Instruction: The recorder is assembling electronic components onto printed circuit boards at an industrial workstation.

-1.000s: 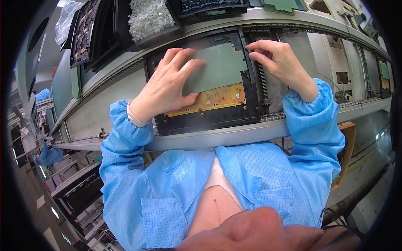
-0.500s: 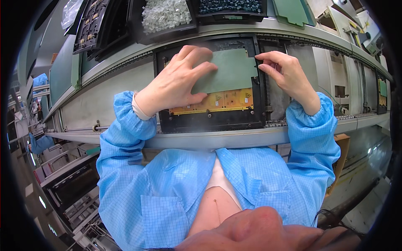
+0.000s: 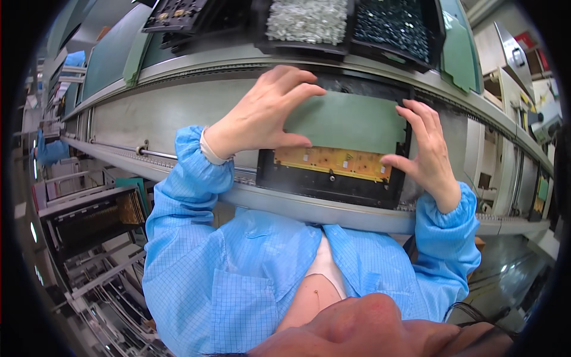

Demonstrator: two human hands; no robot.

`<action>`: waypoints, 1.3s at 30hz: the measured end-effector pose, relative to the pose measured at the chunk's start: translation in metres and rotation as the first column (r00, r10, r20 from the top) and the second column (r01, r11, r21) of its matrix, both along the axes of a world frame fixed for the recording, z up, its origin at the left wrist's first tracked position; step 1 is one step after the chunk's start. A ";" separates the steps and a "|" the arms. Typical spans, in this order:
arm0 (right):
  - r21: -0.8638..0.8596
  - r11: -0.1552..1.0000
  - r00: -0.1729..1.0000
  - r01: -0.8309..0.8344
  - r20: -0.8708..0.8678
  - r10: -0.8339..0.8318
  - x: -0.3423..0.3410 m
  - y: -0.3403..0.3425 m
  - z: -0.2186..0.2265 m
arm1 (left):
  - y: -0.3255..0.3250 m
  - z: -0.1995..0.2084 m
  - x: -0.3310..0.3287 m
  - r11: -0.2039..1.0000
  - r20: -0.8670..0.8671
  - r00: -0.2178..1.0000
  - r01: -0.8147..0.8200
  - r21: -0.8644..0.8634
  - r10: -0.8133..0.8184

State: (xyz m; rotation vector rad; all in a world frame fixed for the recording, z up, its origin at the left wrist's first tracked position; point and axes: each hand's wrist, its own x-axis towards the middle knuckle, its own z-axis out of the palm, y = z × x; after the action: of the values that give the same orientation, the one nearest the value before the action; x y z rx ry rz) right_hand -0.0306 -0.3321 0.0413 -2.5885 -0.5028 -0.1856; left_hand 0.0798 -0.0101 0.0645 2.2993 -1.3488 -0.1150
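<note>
Plate (image 3: 352, 122) in grip of left hand (image 3: 262, 113), right hand (image 3: 428, 150) newly unpinched, hold unclear

panel (image 3: 351, 122) over board (image 3: 333, 159) | board in frame (image 3: 297, 182) | 2 bins (image 3: 304, 50) behind frame

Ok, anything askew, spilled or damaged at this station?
Nothing stands out. The green panel, between left hand and right hand, looks roughly parallel to the amber board. No spill shows around the white parts or dark parts. Fine damage would be too small to see.
</note>
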 end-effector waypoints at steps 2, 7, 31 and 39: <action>-0.040 0.999 1.000 -0.006 -0.014 0.005 0.004 0.006 0.003 | 0.020 -0.007 0.000 0.998 0.015 0.998 -0.057 0.008 0.057; -0.102 0.994 0.996 -0.039 -0.078 0.031 0.017 0.024 0.008 | 0.037 -0.015 -0.001 0.992 0.025 0.995 -0.096 0.083 0.095; -0.057 0.993 0.982 -0.101 -0.163 0.091 0.121 0.079 0.004 | 0.051 -0.020 0.018 0.999 0.045 0.998 -0.040 0.020 0.039; -0.169 0.946 0.955 -0.277 -0.154 0.252 0.130 0.077 0.007 | 0.048 -0.021 0.018 0.998 0.022 0.999 -0.051 0.035 0.050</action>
State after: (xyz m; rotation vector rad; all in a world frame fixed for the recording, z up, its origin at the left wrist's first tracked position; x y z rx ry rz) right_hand 0.0994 -0.2549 0.0480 -2.6572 -0.8493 0.1288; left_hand 0.0974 0.0381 0.0436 2.3685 -1.3080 -0.0992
